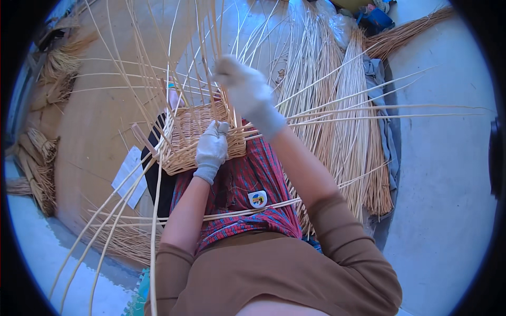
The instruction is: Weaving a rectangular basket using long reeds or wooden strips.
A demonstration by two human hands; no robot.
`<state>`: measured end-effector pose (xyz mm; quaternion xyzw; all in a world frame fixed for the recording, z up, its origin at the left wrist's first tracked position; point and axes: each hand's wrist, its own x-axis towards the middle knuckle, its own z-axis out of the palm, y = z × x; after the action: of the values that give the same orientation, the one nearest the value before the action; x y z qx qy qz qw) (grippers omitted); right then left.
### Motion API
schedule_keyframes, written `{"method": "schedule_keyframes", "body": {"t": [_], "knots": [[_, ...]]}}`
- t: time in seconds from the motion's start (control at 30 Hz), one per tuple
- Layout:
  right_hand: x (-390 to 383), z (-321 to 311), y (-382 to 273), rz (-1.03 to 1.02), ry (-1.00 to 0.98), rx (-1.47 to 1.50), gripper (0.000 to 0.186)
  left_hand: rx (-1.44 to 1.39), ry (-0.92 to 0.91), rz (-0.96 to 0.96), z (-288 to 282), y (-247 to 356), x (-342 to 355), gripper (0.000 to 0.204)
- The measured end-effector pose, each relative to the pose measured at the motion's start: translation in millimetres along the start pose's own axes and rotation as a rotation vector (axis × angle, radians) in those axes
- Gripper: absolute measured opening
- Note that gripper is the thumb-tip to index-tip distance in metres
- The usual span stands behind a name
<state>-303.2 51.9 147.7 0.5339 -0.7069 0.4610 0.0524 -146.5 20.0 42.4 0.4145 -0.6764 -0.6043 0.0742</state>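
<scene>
A half-woven wicker basket (190, 126) rests on my lap, with long pale rods sticking out from it on all sides. My left hand (212, 148), in a light work glove, is closed on the near part of the basket, its fingertips at the foot of an upright rod. Above the basket's right side, my gloved right hand (243, 87) is raised and closed. Thin upright rods (203, 47) run just beside its fingers. Slight blur and the fist hide what lies inside it. Short wooden sticks (143, 138) stand at the basket's left corner.
Bundles of long pale rods (337, 121) lie to the right on grey cloth (387, 152). A browner bundle (411, 31) is at the far right. More bundles (39, 168) lie at the left. A white paper sheet (129, 176) is beside my lap.
</scene>
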Motion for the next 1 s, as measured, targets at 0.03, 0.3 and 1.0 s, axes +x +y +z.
{"method": "schedule_keyframes", "body": {"t": [0.03,0.3,1.0], "knots": [[15.4,12.4,-1.5,-0.003,-0.124,0.018,0.011,-0.045,0.035,-0.028,0.4,-2.0,-1.0,0.025],[-43.9,-28.6,61.6,0.333,-0.602,-0.887,0.023,-0.440,0.007,0.055,3.1,-13.6,-10.1,0.021],[-54.3,241.1,-54.2,1.282,-0.201,0.465,0.131,0.880,0.485,0.327,-136.5,-120.6,-77.4,0.092]]}}
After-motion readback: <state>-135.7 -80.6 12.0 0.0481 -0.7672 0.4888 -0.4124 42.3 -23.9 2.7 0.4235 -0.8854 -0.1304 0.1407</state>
